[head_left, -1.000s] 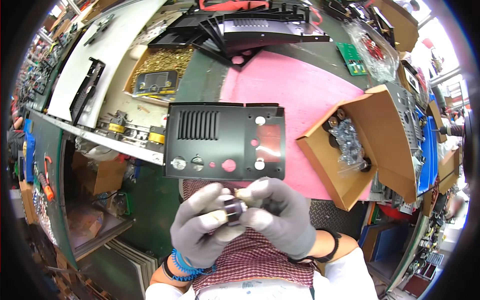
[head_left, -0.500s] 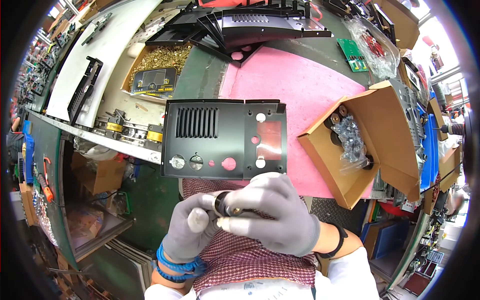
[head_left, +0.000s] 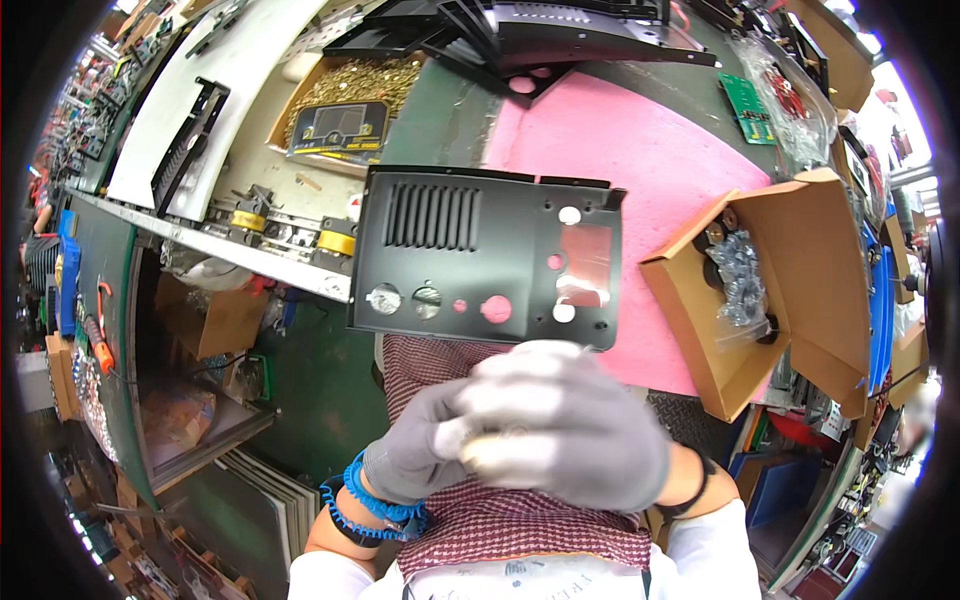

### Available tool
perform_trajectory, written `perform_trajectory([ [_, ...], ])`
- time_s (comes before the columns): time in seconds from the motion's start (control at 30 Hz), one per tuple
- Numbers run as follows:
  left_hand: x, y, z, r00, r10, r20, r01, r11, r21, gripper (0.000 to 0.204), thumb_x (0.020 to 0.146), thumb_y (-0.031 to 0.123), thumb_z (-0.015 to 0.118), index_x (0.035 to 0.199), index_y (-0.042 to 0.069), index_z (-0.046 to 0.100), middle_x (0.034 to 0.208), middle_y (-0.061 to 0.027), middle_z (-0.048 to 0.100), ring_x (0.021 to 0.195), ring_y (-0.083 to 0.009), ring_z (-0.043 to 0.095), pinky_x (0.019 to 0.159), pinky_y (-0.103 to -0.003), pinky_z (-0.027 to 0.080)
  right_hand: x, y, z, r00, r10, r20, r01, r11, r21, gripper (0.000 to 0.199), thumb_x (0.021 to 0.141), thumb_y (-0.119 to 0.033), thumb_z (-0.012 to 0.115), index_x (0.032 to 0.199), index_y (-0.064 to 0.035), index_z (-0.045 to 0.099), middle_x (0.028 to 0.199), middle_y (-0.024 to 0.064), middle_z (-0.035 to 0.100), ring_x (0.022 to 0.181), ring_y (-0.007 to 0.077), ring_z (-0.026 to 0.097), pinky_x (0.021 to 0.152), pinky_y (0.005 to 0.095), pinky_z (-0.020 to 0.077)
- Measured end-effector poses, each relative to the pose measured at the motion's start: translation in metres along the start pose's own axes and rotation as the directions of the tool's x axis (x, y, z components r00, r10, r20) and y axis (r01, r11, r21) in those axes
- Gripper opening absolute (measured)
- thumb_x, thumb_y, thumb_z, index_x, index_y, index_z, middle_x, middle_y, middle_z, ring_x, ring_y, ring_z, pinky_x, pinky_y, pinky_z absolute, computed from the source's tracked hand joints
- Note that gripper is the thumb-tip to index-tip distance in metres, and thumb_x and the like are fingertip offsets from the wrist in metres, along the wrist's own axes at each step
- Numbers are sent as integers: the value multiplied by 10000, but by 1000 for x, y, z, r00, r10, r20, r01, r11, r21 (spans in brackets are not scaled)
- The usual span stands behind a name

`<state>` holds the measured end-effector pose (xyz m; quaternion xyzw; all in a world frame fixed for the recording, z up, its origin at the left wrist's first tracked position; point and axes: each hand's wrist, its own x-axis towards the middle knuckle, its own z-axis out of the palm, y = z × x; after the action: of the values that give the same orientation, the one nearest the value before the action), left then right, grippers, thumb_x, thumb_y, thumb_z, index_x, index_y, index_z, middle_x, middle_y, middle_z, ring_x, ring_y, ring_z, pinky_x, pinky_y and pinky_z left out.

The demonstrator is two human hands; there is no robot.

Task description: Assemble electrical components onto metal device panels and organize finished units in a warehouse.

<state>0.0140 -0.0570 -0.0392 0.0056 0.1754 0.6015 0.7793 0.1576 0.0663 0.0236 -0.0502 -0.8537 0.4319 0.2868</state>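
Note:
Close together over my lap, my left hand [head_left: 418, 448] and my right hand [head_left: 585, 430] both wear grey gloves with pale fingertips. Their fingers are closed around a small black round part, which the right hand now hides; half a second ago its black ring and brass-coloured centre showed. Motion smears the right hand. Just beyond them lies a black sheet-metal panel [head_left: 508, 250] with louvre slots, round holes and a rectangular window. It rests partly on a pink foam sheet [head_left: 690, 150] and overhangs the near edge.
On the right an open cardboard box [head_left: 690, 352] holds black round parts [head_left: 716, 230] and a clear bag of small metal pieces [head_left: 740, 285]. More black panels [head_left: 600, 38] are stacked at the back. Left of them stands a box of brass-coloured bits [head_left: 370, 88]. A green circuit board [head_left: 746, 108] lies back right.
My right hand has closed further over the left, covering the round part. The whole view has shifted, so the bench things appear farther right.

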Motion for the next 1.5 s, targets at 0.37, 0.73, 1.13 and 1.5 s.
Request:
perform_trajectory([
  [0.37, -3, 11, -5, 999, 18, 36, -14, 993, -120, 251, 933, 205, 552, 1044, -20, 546, 1081, -129, 599, 993, -205, 604, 913, -354, 482, -2, 4, 14, 993, 63, -96, -86, 961, -263, 345, 615, -202, 785, 916, -115, 641, 950, 4, 639, 762, 188, 579, 697, 311, 445],
  [0.73, -2, 13, -15, 996, 43, 80, -36, 995, -90, 386, 957, 267, 505, 1112, -86, 528, 1111, -145, 594, 1056, -233, 593, 947, -352, 483, 14, 8, 13, 999, 48, -18, -51, 968, -244, 338, 646, -177, 767, 927, -108, 594, 993, 88, 635, 891, 253, 599, 834, 413, 464],
  [1.13, 5, 2, -50, 991, 129, -32, -114, 948, 298, 393, 950, 273, 522, 1178, -47, 511, 1155, -163, 542, 1013, -265, 609, 923, -403, 510, 18, 65, -9, 922, 295, -250, -369, 864, -342, 161, 721, -47, 676, 838, -60, 567, 1013, 64, 650, 1103, 351, 540, 922, 447, 417],
  [1.5, 18, 3, -41, 968, 229, 100, -210, 531, 821, 385, 839, 209, 677, 1167, 44, 561, 1150, -55, 597, 1003, -162, 601, 855, -300, 506, -6, 29, 6, 938, 326, -117, -336, 779, -529, 200, 673, -90, 738, 806, -78, 590, 1020, 60, 664, 1135, 353, 525, 912, 428, 427],
])
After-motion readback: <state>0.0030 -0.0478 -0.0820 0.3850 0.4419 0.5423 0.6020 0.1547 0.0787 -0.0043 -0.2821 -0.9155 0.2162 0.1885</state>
